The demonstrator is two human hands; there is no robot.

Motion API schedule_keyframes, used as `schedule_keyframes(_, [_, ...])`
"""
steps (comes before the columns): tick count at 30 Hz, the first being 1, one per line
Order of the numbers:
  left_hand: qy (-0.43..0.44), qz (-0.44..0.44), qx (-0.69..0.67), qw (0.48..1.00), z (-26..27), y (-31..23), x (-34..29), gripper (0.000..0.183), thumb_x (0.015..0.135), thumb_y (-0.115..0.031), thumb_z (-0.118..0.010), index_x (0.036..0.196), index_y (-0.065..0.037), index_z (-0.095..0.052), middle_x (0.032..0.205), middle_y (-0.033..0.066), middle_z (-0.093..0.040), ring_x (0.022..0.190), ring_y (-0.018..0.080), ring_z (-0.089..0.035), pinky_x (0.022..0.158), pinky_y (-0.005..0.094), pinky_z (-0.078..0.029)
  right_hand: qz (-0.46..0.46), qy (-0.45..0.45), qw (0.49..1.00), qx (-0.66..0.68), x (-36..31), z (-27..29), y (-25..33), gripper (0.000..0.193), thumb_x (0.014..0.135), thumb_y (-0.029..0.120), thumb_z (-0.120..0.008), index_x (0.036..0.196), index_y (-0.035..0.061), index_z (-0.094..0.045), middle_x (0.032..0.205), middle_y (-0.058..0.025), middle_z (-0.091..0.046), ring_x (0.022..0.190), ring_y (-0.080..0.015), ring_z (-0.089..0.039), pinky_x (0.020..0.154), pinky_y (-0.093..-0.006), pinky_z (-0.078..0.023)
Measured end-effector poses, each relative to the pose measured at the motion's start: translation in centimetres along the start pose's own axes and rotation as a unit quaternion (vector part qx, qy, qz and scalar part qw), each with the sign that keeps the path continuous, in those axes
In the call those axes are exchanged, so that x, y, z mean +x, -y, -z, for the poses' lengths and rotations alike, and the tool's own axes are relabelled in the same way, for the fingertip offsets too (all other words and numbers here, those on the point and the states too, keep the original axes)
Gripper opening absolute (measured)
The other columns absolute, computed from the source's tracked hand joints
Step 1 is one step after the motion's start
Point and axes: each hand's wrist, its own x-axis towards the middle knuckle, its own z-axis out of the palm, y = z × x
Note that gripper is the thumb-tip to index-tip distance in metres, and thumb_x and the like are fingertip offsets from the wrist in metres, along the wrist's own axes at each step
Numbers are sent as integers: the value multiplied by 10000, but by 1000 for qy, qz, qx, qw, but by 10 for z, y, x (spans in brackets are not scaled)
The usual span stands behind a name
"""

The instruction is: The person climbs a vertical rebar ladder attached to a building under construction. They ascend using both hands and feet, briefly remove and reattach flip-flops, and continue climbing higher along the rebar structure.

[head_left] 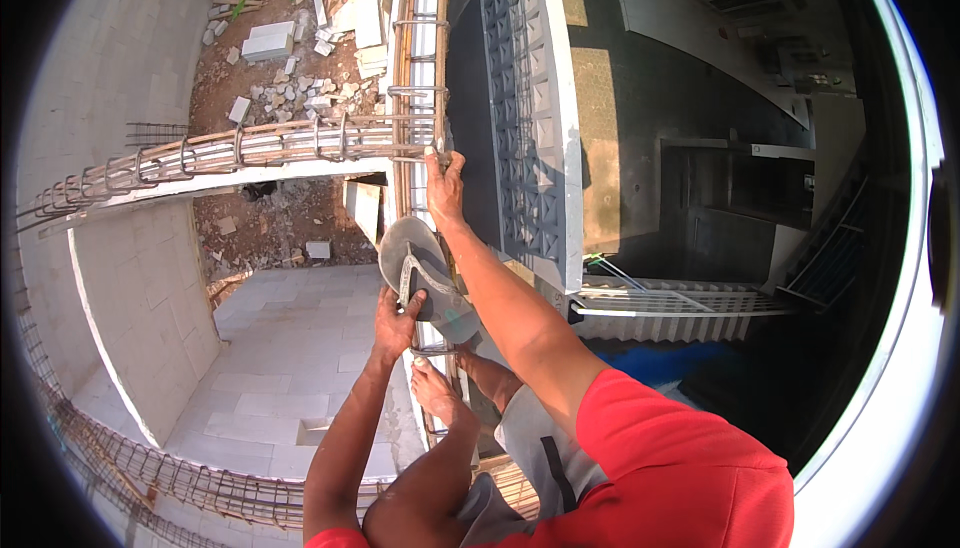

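One grey flip-flop [396, 238] above the metal bars [441, 58], its near-left edge gripped in the left hand [396, 326], thumb over the sole and other fingers partly hidden; the right hand [446, 190], second of two, fingers bent at the bars farther ahead, exact closure unclear

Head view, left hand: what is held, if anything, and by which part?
The left hand holds a grey flip-flop by its side edge, near the strap.
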Motion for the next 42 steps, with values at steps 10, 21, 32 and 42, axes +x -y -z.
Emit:
schedule_keyframes(10, [-40, 45, -213, 975, 25, -12, -56, 339, 1034, -241, -761, 1274, -8, -707, 1289, 82, -702, 1143, 175, -658, 996, 361, -530, 24, 10, 998, -48, 1, 4, -2, 742, 1051, 659, -546, 1441, 58, -355, 1198, -338, -695, 1157, -495, -674, 1036, -528, -478])
schedule_keyframes(21, [5, 21, -110, 994, 44, 34, -95, 441, 1007, -277, -794, 1321, 12, -684, 1174, 140, -780, 1044, 210, -719, 931, 377, -566, -40, 64, 996, -41, 17, 18, -16, 656, 1048, 640, -589, 1366, 101, -392, 1002, -187, -667, 871, -304, -685, 783, -460, -551])
schedule_keyframes(32, [70, -4, 75, 995, 38, 40, -86, 523, 1012, -361, -728, 1383, -1, -645, 1212, 267, -745, 1142, 412, -721, 981, 477, -539, -108, 168, 979, -41, 1, 27, 18, 933, 1057, 706, -518, 1722, 212, -89, 853, -61, -513, 617, -142, -511, 529, -383, -507])
schedule_keyframes(42, [-3, 69, -7, 998, 19, 73, -102, 789, 1007, -393, -762, 1546, 95, -455, 1377, 317, -662, 1213, 375, -689, 1052, 434, -531, 178, 28, 916, -359, -74, 57, 0, 829, 913, 350, -811, 1604, 74, -446, 1229, -145, -638, 1125, -316, -658, 1021, -453, -520])
